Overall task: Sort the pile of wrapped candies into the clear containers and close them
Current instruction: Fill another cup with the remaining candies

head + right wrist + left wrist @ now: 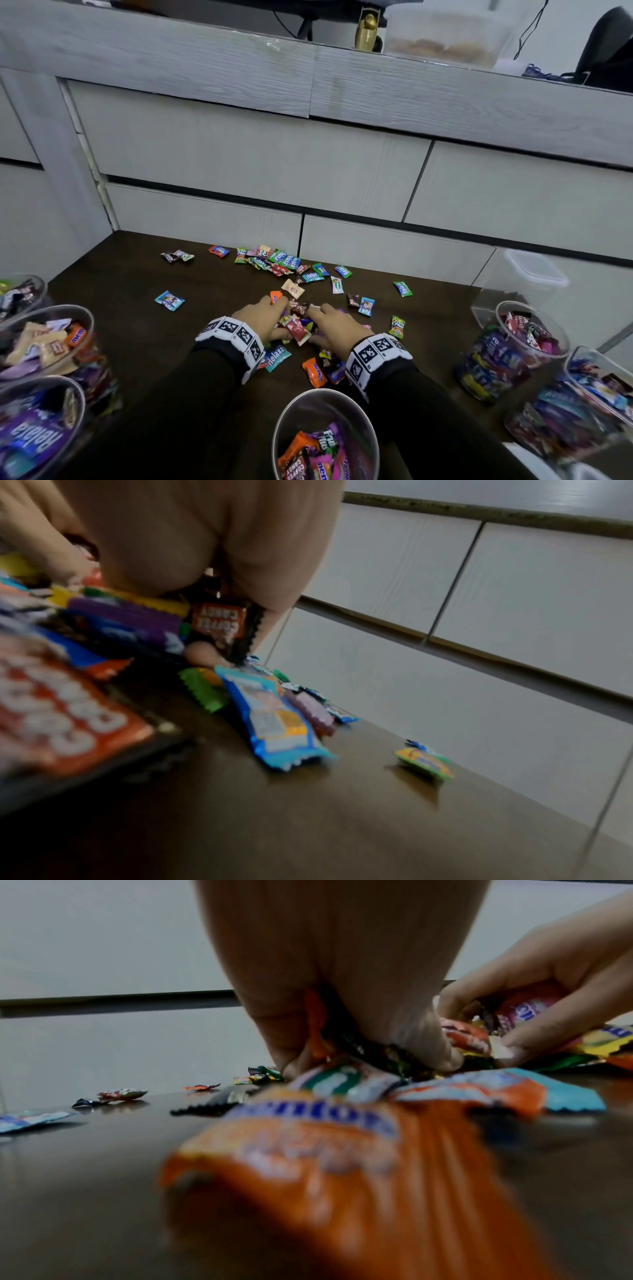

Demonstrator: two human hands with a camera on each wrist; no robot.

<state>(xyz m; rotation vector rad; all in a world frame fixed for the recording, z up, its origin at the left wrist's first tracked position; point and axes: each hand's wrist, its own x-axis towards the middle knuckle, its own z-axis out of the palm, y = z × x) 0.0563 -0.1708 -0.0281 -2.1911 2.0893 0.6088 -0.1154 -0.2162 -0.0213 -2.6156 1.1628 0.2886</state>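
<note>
Wrapped candies (298, 327) lie in a loose pile on the dark table (137, 335), and more are scattered toward the back (274, 262). Both hands are down in the pile. My left hand (274, 308) grips a bunch of candies, with an orange wrapper (315, 1020) and dark ones squeezed between thumb and fingers (431, 1047). My right hand (318, 313) curls round several candies, among them a pink one (520, 1010) and a coffee candy (219, 620). An open clear container (325, 407) half full of candies stands just in front of my arms.
Clear containers with candies stand at the left (51, 322) (34, 387) and at the right (527, 315) (589, 356). A closed lidded tub (534, 274) sits at the back right. White drawer fronts (239, 154) rise right behind the table.
</note>
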